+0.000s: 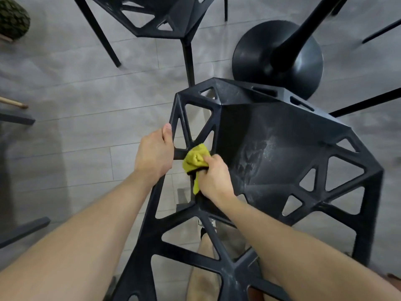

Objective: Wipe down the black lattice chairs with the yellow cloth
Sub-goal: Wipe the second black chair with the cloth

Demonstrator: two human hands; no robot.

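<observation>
A black lattice chair [271,131] fills the middle and right of the head view, seen from above, with pale dusty smears on its seat. My left hand [154,153] grips the chair's left edge bar, thumb lying along the rim. My right hand [213,177] holds a bunched yellow cloth [194,158] and presses it against a lattice bar at the seat's left side. A second black lattice chair [160,16] stands at the top of the view.
A round black table base [260,51] with its pedestal stands just behind the near chair. Thin black chair legs [366,103] cross at the right. Grey plank floor [76,105] lies to the left, with dark furniture feet at the left edge and a green plant [12,18] top left.
</observation>
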